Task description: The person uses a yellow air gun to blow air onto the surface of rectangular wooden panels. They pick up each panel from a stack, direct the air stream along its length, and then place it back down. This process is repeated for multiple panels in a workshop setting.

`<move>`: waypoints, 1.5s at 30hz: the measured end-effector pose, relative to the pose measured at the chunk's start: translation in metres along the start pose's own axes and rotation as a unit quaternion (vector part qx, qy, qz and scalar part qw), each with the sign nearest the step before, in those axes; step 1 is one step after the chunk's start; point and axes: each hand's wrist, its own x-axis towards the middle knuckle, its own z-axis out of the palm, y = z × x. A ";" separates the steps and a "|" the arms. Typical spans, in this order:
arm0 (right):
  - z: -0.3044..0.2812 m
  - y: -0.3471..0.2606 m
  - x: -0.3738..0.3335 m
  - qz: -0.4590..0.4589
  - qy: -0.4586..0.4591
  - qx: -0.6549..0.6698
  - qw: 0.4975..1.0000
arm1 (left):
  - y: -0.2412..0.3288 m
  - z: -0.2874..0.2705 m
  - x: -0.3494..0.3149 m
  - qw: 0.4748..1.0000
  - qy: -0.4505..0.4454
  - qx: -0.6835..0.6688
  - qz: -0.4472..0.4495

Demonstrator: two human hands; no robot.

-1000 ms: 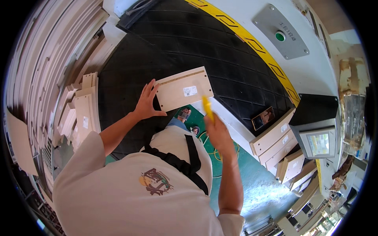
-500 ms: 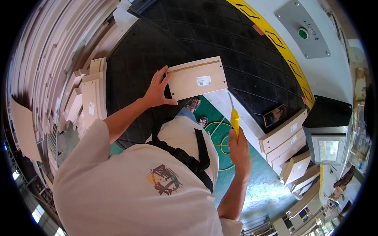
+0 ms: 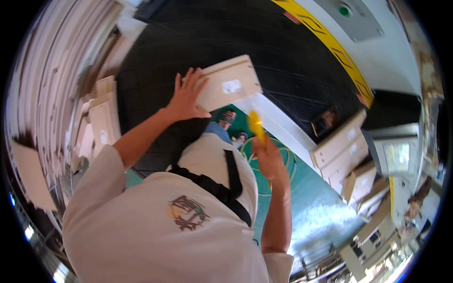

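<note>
A pale wooden panel (image 3: 218,94) with a white label and small holes lies at the near edge of the black work surface (image 3: 160,66). My left hand (image 3: 188,96) is against its left end, fingers spread, thumb by the near edge. Closed in my right hand (image 3: 269,158) is a yellow tool (image 3: 255,124), raised a little short of the panel's near right corner. Motion blurs the tool, and its thin tip does not show clearly now.
Long pale boards (image 3: 52,70) are stacked at the left, with shorter pieces (image 3: 104,115) beside them. On the right stand more wooden pieces (image 3: 344,146), a dark phone-like object (image 3: 324,122) and a white machine with a yellow strip (image 3: 330,45). A hose (image 3: 288,155) coils on the green floor.
The view has shifted, carrying the surroundings mostly left and up. My right hand has moved the yellow tool leftward, over the hose. My left hand's fingers are spread wider on the panel.
</note>
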 end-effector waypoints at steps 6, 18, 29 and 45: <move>-0.028 0.054 -0.017 0.050 0.039 0.052 0.997 | 0.017 0.021 0.042 0.999 -0.007 0.004 0.032; -0.034 0.119 -0.063 -0.032 -0.090 0.284 0.954 | 0.045 -0.026 0.060 0.936 -0.121 -0.326 -0.058; -0.043 0.090 -0.074 -0.062 -0.192 0.268 0.942 | -0.005 -0.038 0.012 0.343 -0.234 -0.889 -0.191; -0.040 0.117 -0.089 -0.028 -0.091 0.244 0.965 | 0.044 -0.042 0.036 0.226 -0.239 -0.944 -0.036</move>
